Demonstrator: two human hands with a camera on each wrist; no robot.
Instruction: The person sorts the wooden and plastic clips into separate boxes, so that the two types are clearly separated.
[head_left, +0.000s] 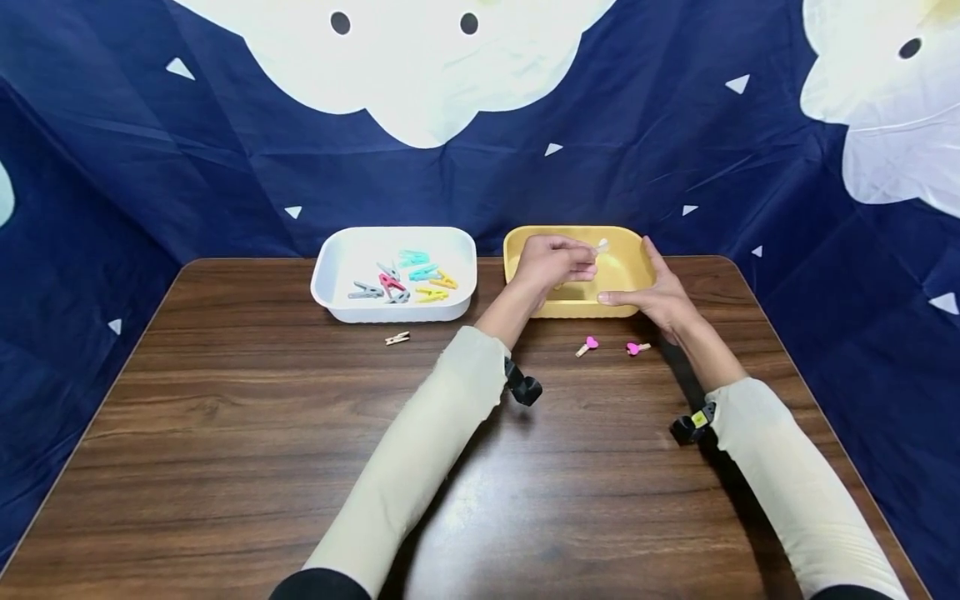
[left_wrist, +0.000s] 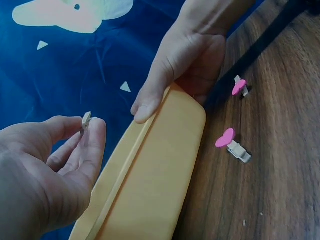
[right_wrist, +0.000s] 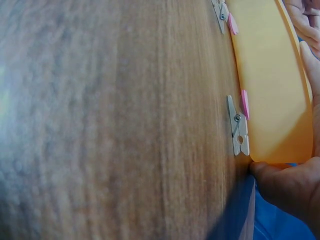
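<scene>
My left hand (head_left: 553,265) is over the yellow tub (head_left: 581,309) and pinches a small pale clothespin (left_wrist: 86,120) between thumb and fingertips. In the head view a whitish end sticks out past the fingers. My right hand (head_left: 662,293) grips the tub's front right corner, its thumb over the front rim and its fingers along the right side. Just in front of the tub, two wooden clothespins with pink hearts lie on the table, one on the left (head_left: 587,346) and one on the right (head_left: 638,348). My left hand hides part of the tub's inside.
Left of the yellow tub stands a white tub (head_left: 393,312) with several coloured plastic clothespins (head_left: 392,284). A plain wooden clothespin (head_left: 397,337) lies in front of it. Behind the brown table (head_left: 247,400) hangs a dark blue cloth (head_left: 225,183).
</scene>
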